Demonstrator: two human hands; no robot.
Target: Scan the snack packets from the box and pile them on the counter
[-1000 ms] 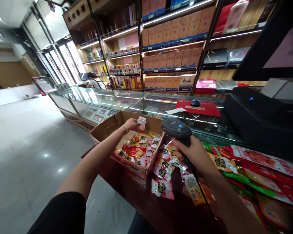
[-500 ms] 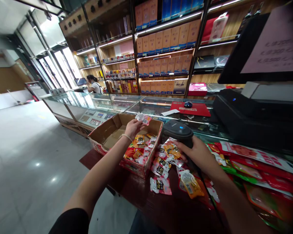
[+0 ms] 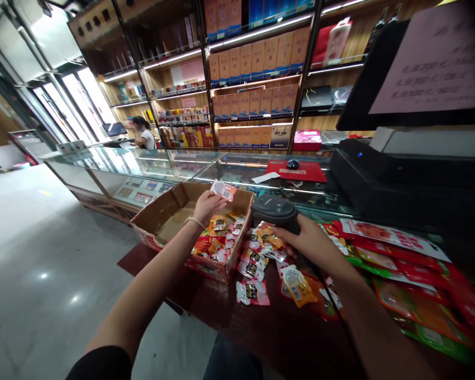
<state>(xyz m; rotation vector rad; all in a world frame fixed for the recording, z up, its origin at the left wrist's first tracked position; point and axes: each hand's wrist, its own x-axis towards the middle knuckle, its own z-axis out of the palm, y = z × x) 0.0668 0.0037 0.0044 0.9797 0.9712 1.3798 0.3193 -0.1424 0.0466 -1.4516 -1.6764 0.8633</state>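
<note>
Compared with a second ago, the small packet (image 3: 224, 190) is turned so that its barcode side faces the wearer, and the blue light on top of the scanner (image 3: 274, 209) no longer shows. The view has swung right, so more of the screen (image 3: 419, 74) is visible. The left hand (image 3: 206, 207) pinches the packet by one edge between thumb and fingers, above the cardboard box (image 3: 209, 268). The right hand (image 3: 304, 237) is wrapped around the scanner's handle; its head lies at about four o'clock from the packet, the two apart.

Taking the box as centre, its left half shows bare cardboard, while packets (image 3: 219, 224) crowd the right half. The dark red table (image 3: 217, 311) has a bare strip at six o'clock, its edge dropping to the floor (image 3: 59, 295) towards eight.

Loose packets (image 3: 252, 292) lie at four o'clock, beside the box wall and partly under the right hand. Larger bags (image 3: 404, 258) fill three to four o'clock, beyond that forearm, and the scanner's cable (image 3: 334, 295) trails along it. At one to two o'clock, the glass counter (image 3: 229, 171) carries a red mat (image 3: 316, 171) and a mouse (image 3: 293, 164).
</note>
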